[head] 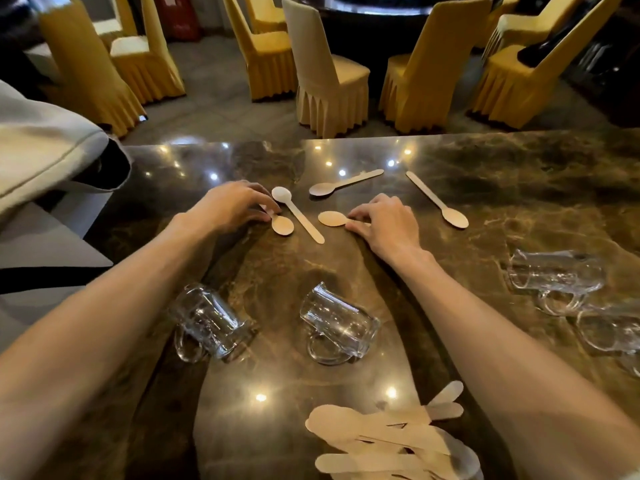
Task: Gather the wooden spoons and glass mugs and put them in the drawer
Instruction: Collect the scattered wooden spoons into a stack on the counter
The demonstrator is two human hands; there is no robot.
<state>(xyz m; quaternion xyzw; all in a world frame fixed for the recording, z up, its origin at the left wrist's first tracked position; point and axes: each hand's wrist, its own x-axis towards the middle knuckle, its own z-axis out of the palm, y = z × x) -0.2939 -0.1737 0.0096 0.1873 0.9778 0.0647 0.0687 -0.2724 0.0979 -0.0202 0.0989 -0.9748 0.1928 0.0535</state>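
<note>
Several wooden spoons lie on the dark marble counter [519, 188]. My left hand [232, 207] pinches the handle of one spoon [282, 225]. My right hand [384, 220] rests its fingers on the handle of another spoon [331, 218]. Between the hands lies a third spoon [298, 213]. Two more spoons [343, 183] [438, 200] sit farther back. Glass mugs lie on their sides: one near left [207, 322], one centre [337, 325], two at the right [557, 277] [613, 332]. A bunch of wooden spoons [384, 434] stands in a glass at the bottom edge. No drawer shows.
Yellow-covered chairs [329, 74] and a dark round table [381, 15] stand beyond the counter's far edge. A pale cloth or sleeve [45, 147] hangs in from the left over a grey surface.
</note>
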